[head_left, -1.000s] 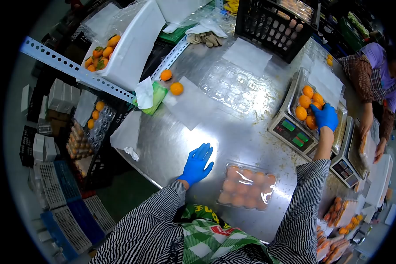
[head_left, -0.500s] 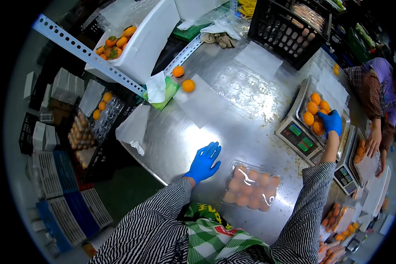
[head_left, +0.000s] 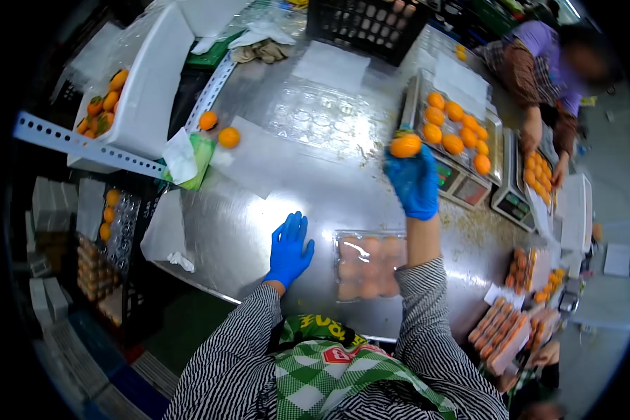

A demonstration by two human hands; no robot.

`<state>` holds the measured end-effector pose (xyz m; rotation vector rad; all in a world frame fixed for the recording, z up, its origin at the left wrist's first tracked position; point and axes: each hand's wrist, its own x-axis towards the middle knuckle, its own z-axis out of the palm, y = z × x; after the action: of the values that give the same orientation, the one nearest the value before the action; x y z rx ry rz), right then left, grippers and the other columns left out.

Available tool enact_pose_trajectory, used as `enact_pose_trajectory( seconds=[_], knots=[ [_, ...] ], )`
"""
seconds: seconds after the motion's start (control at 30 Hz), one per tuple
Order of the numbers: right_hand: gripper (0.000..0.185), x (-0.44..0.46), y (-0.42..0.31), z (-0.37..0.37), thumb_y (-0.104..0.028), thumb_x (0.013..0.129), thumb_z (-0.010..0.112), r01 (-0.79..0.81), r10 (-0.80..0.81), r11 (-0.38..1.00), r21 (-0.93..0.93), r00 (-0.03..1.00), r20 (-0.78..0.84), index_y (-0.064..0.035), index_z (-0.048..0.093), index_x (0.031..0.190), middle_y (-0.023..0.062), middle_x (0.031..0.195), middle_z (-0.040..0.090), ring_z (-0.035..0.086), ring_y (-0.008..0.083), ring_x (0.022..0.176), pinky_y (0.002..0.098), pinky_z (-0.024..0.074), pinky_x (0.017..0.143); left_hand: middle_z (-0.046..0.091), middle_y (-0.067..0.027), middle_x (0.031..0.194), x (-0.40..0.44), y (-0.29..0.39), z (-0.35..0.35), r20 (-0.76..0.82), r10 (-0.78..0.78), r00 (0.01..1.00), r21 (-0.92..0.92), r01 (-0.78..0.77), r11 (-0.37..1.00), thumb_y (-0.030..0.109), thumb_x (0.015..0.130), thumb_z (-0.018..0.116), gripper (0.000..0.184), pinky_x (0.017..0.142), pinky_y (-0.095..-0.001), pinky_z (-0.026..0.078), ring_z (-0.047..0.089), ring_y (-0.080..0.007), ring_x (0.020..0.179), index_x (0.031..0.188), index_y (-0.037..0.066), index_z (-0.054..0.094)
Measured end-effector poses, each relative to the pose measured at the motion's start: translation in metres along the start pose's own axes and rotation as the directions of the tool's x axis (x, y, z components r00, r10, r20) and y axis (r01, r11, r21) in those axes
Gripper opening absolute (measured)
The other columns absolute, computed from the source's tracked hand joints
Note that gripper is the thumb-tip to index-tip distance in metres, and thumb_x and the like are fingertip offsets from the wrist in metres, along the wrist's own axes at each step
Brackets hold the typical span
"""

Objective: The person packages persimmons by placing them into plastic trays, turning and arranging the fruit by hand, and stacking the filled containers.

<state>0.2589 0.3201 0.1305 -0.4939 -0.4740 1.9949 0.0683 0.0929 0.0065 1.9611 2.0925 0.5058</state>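
Note:
My left hand (head_left: 289, 250), in a blue glove, lies flat on the metal table (head_left: 224, 238) with fingers spread and nothing in it. Raised above the table, my blue-gloved right hand (head_left: 414, 180) holds an orange fruit (head_left: 405, 145) at its fingertips. Just beyond it, a tray of orange fruits (head_left: 453, 143) rests on a scale (head_left: 462, 187). Between my forearms sits a clear closed pack of round fruits (head_left: 368, 267), partly behind my right arm. Two loose orange fruits (head_left: 228, 137) are at the table's left, beside a green packet (head_left: 200, 162).
An empty clear tray (head_left: 322, 119) and a black crate (head_left: 365, 29) stand toward the back. A white foam box (head_left: 150, 84) with fruits is at the upper left, behind a perforated metal bar (head_left: 91, 148). A co-worker (head_left: 535, 77) handles another tray at the right.
My right hand has left the tray on the scale and come back leftward, now holding one orange fruit. The camera view has shifted. My left hand stays flat on the table.

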Motion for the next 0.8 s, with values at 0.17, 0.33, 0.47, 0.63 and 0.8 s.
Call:
enact_pose_trajectory(
  seconds=[0.17,0.33,0.47,0.63,0.8],
  knots=[
    [0.051,-0.003,0.059,-0.008,-0.031,0.082,0.068,-0.102,0.134,0.989,0.107,0.927,-0.350,-0.0063,0.046,0.120,0.0201,0.111,0.053,0.057,0.0310,0.092,0.0356,0.0528,0.068,0.035,-0.0162,0.142,-0.002,-0.006,0.004,-0.031,0.024,0.999,-0.042,-0.025,0.999,0.028,0.085,0.052,0.056,0.104,-0.0393,0.025,0.029,-0.0276,0.133,0.132,0.001,0.041],
    [0.062,-0.002,0.098,-0.035,-0.031,0.076,0.073,-0.129,0.193,0.980,0.153,0.810,-0.553,0.0003,0.042,0.120,0.0243,0.117,0.050,0.057,0.0383,0.098,0.0397,0.0544,0.068,0.036,-0.0171,0.140,-0.005,-0.011,0.005,-0.061,0.033,0.998,-0.101,-0.039,0.994,0.025,0.083,0.055,0.054,0.104,-0.0404,0.025,0.031,-0.0294,0.133,0.130,0.001,0.044],
    [0.065,-0.006,0.111,-0.047,-0.029,0.075,0.074,-0.111,0.204,0.977,0.184,0.750,-0.629,0.0060,0.041,0.118,0.0263,0.117,0.049,0.057,0.0402,0.097,0.0424,0.0543,0.073,0.036,-0.0170,0.141,-0.007,-0.015,0.008,-0.075,0.046,0.996,-0.106,-0.054,0.993,0.026,0.083,0.054,0.054,0.104,-0.0412,0.025,0.030,-0.0294,0.133,0.130,0.001,0.044],
    [0.058,-0.005,0.119,-0.072,-0.035,0.078,0.070,-0.130,0.255,0.963,0.235,0.720,-0.645,0.0065,0.048,0.112,0.0247,0.104,0.056,0.060,0.0363,0.087,0.0405,0.0547,0.069,0.036,-0.0169,0.141,-0.007,-0.015,0.008,-0.086,0.052,0.995,-0.110,-0.062,0.992,0.026,0.083,0.054,0.054,0.104,-0.0408,0.025,0.031,-0.0291,0.133,0.130,0.001,0.044],
    [0.053,-0.007,0.124,-0.094,-0.050,0.083,0.056,-0.221,0.349,0.928,0.299,0.799,-0.490,-0.0010,0.056,0.103,0.0156,0.086,0.063,0.062,0.0242,0.068,0.0294,0.0502,0.053,0.036,-0.0167,0.141,-0.006,-0.015,0.007,-0.065,0.048,0.997,-0.095,-0.054,0.994,0.026,0.083,0.053,0.054,0.104,-0.0405,0.025,0.031,-0.0287,0.133,0.130,0.002,0.044]
  ],
)
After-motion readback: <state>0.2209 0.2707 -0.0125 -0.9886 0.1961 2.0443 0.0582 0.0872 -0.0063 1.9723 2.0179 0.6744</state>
